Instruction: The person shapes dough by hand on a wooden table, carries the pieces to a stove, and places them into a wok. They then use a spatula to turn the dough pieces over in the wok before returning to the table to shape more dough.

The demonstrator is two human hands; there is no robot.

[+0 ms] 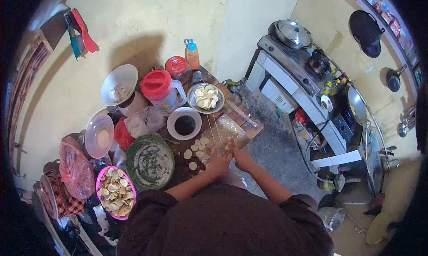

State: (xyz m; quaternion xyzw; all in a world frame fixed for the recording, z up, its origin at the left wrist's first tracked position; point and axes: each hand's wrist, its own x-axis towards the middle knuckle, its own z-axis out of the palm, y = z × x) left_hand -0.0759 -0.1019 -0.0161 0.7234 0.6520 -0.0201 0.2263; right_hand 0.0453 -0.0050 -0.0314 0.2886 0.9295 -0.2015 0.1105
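Note:
My left hand (219,163) and my right hand (240,156) meet close together over the table's near edge, fingers curled around a small pale piece of dough (230,145) held between them. Just left of my hands lie several small flat dough rounds (196,151) on the dark table. Beyond my fingers sits a clear plastic sheet (227,130) over a wooden board. A metal plate (205,98) of folded dumplings stands further back, and a pink bowl (116,193) of more dumplings is at my left elbow.
A green bowl (150,162) of filling, a white bowl (184,123) with dark sauce, a red-lidded jug (162,90), jars and bags crowd the table's left side. To the right stands a stove counter (298,73) with a lidded pot (293,33); bare grey floor lies between.

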